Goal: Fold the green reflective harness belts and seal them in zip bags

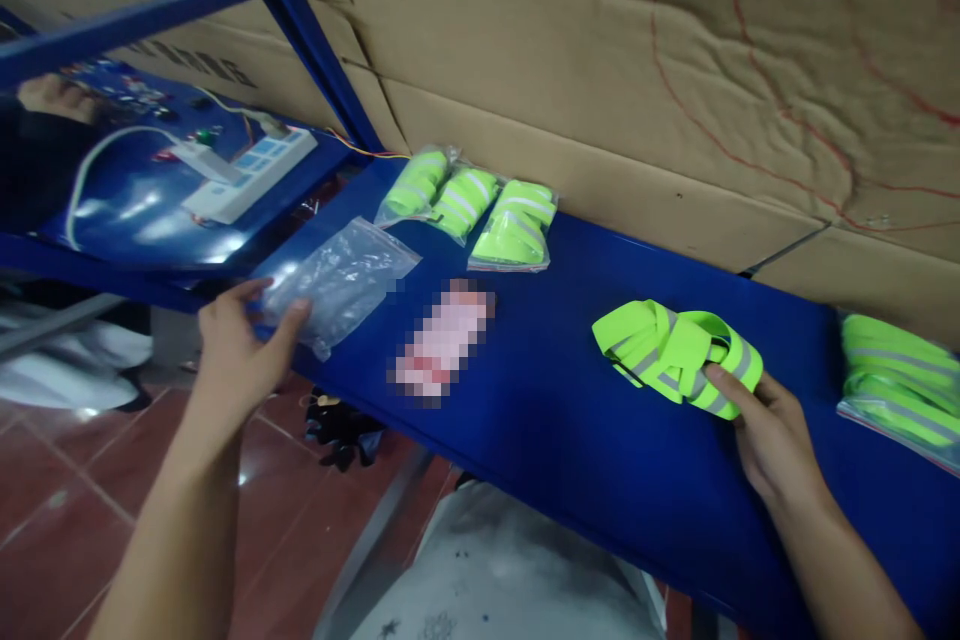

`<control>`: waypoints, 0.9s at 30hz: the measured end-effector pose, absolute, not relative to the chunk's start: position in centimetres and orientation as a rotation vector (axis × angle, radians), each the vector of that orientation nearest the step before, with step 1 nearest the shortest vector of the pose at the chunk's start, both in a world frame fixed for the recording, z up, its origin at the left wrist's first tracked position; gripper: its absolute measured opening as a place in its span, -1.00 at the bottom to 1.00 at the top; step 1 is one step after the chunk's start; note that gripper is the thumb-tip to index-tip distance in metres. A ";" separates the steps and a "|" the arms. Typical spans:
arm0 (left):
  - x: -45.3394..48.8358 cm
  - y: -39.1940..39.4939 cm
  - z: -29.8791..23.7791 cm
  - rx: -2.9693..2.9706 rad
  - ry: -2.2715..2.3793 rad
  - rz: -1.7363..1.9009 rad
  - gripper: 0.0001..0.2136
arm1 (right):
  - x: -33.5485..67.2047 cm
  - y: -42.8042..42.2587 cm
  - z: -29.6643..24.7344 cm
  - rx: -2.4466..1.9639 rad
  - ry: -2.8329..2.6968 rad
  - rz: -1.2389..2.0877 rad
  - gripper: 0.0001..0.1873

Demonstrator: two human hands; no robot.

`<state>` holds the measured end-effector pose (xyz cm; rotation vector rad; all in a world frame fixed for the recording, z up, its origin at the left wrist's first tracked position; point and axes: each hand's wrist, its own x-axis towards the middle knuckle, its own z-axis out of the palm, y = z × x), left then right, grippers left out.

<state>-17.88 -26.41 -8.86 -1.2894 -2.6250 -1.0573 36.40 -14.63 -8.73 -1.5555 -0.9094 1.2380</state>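
Our right hand grips the yellow-green strap bundle at one side only, so its loops could spring loose; our left hand, spread wide, is at the clear bag, whose slick film could slide away.

Right fingers partly hidden by neon strap; pink item pixelated, unreadable.

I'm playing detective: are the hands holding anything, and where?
Right hand: the yellow-green strap bundle, by its right end. Left hand: at the clear bag; grip unclear.
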 end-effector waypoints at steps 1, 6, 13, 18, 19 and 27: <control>-17.5 -26.6 -8.3 -1.325 -2.612 -1.001 -0.25 | 36.5 -14.7 -8.9 -1.559 -0.946 1.235 -0.33; -10.9 -26.1 -5.2 -1.419 -2.281 -0.947 -0.43 | 36.8 -14.9 -9.5 -1.574 -1.117 1.190 -0.37; 6.3 -22.5 -6.4 -2.655 -1.726 -1.004 -0.52 | 36.5 -15.5 -9.0 -1.552 -1.343 1.178 -0.44; 10.0 -17.9 -6.3 -2.784 -1.879 -1.227 -0.35 | 36.2 -16.1 -7.9 -1.464 -1.566 1.094 -0.48; 10.0 -17.1 -6.1 -2.847 -1.955 -1.251 -0.32 | 36.2 -16.2 -7.8 -1.443 -1.609 1.065 -0.49; 9.6 -15.6 -7.0 -3.094 -2.113 -1.383 -0.40 | 36.3 -16.4 -7.5 -1.320 -1.902 0.841 -0.63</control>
